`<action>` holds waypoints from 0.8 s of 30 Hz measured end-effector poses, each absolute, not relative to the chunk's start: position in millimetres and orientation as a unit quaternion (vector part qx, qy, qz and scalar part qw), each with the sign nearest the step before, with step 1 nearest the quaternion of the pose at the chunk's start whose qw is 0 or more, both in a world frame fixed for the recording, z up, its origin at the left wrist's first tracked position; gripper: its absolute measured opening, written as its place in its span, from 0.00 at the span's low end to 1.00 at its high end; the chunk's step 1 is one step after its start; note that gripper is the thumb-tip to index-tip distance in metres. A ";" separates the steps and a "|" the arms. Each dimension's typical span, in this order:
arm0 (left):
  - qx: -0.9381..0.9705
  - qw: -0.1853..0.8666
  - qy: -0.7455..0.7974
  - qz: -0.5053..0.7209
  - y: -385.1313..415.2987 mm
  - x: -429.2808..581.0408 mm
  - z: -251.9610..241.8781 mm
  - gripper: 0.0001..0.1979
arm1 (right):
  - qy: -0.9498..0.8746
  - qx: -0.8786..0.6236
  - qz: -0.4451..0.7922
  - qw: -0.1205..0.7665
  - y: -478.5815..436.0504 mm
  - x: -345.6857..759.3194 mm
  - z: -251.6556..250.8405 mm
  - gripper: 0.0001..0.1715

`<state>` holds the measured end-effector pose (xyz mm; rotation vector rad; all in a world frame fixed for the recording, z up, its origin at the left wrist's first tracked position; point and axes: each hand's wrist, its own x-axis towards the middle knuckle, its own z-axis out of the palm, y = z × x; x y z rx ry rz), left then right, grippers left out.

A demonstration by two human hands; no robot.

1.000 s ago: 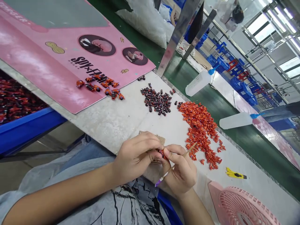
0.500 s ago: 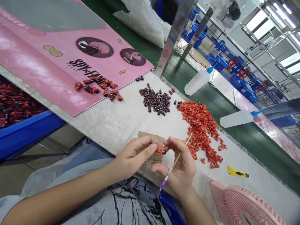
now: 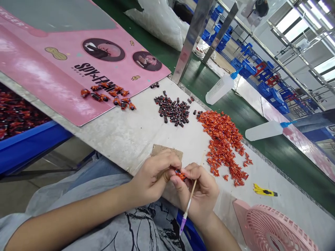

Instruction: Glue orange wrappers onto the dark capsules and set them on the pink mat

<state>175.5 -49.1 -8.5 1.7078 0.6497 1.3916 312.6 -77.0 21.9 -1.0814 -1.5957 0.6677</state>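
Note:
Between the fingertips of both hands is a small orange and dark plastic figure part. My left hand pinches it from one side, fingers curled. On the other side, the thumb and forefinger of my right hand press on it. A thin wooden stick with a purple tip lies across my right hand, held among its fingers, tip pointing down toward my lap. Under and behind the hands sits a brown cardboard piece on the table, partly covered by my left hand.
Dark small parts and a heap of orange parts lie beyond the hands. Assembled pieces rest on a pink printed sheet. Around are a blue bin, a yellow cutter, a pink fan and white bottles.
My right thumb and fingers have closed onto the orange part, which is now turned and slightly lower. The stick has swung a little more upright.

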 end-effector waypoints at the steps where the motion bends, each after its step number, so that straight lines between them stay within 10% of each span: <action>1: 0.681 0.400 0.257 0.557 -49.3 176.4 -8.7 0.10 | -0.666 -0.451 0.279 0.525 -77.0 312.7 21.7 0.13; 8: 0.718 0.319 0.305 0.538 -45.6 172.2 -17.1 0.08 | -0.678 -0.467 0.307 0.478 -63.4 322.2 10.9 0.09; 19: 0.694 -0.034 0.693 0.193 60.7 62.2 -32.0 0.16 | -0.582 -0.535 0.419 0.447 -37.5 337.4 -11.4 0.43; 24: 0.780 -0.015 0.605 0.160 85.5 90.6 -23.4 0.18 | -0.524 -0.563 0.461 0.443 -28.5 339.8 -16.4 0.35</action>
